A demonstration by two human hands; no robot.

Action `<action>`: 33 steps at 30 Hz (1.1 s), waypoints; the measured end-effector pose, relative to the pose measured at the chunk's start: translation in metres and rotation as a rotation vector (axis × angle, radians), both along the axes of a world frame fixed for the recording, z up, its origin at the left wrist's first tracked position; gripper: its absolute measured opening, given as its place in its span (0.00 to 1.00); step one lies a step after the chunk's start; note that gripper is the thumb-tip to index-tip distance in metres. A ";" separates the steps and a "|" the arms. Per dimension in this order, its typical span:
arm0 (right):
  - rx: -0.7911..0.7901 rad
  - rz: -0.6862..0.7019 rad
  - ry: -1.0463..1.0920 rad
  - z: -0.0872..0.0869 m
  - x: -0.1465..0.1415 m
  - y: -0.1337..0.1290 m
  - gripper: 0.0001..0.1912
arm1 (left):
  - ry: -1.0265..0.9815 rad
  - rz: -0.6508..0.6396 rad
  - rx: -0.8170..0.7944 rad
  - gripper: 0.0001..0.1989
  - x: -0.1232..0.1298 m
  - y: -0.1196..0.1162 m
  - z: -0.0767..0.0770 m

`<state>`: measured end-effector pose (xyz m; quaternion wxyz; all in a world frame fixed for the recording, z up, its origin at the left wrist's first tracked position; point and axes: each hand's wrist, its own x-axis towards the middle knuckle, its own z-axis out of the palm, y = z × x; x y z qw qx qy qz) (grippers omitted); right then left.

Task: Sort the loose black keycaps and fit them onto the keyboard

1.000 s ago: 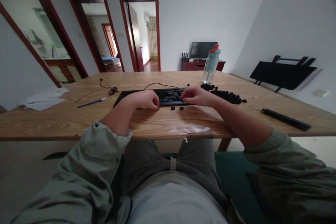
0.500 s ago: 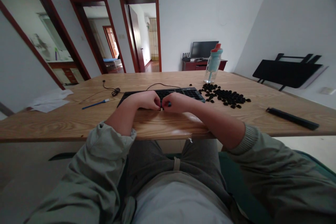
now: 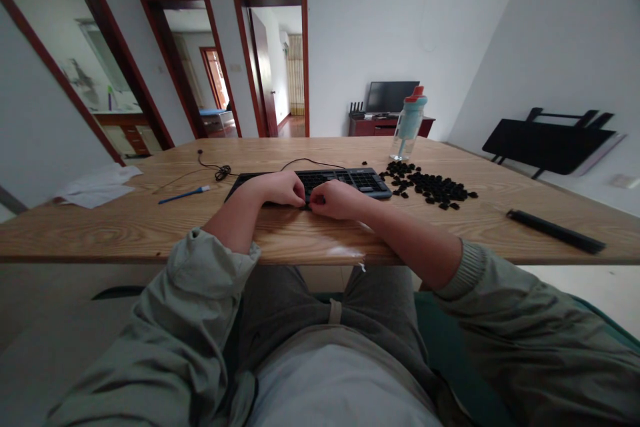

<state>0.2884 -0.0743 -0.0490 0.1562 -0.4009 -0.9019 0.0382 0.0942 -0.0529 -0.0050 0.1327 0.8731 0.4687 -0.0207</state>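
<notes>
A black keyboard [image 3: 370, 181] lies on the wooden table, its keycaps partly removed or hidden by my hands. My left hand [image 3: 284, 188] is curled over its front edge, thumb and fingers pinched together. Close beside it, my right hand [image 3: 334, 199] is closed too, fingertips pointing left toward the left hand's. A small dark piece [image 3: 307, 207] shows between the two sets of fingertips; which hand grips it cannot be made out. To the right of the keyboard spreads a pile of loose black keycaps [image 3: 437, 188].
A clear bottle [image 3: 404, 133] with a red and teal top stands behind the keycaps. At right lies a long black strip [image 3: 555, 230]. On the left are a blue brush [image 3: 184, 195], a coiled cable [image 3: 223, 173] and white paper [image 3: 103, 187].
Both hands stay at the keyboard's front edge, with small shifts of the fingers. The right hand has dropped slightly toward the table edge. The view has shifted a little.
</notes>
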 end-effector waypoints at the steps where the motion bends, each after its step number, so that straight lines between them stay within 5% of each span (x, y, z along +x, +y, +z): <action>1: -0.001 0.004 0.001 0.000 0.000 0.000 0.14 | 0.003 0.001 0.001 0.13 0.000 0.000 0.000; 24: 0.015 0.059 0.148 0.004 0.008 0.005 0.12 | -0.103 -0.083 0.164 0.15 0.000 0.004 -0.002; 28: 0.089 -0.052 0.302 0.026 0.043 0.021 0.12 | -0.181 -0.029 0.305 0.15 0.001 0.009 -0.007; 33: 0.182 -0.523 0.375 0.034 0.147 0.058 0.15 | -0.257 0.031 0.407 0.15 0.002 0.016 -0.013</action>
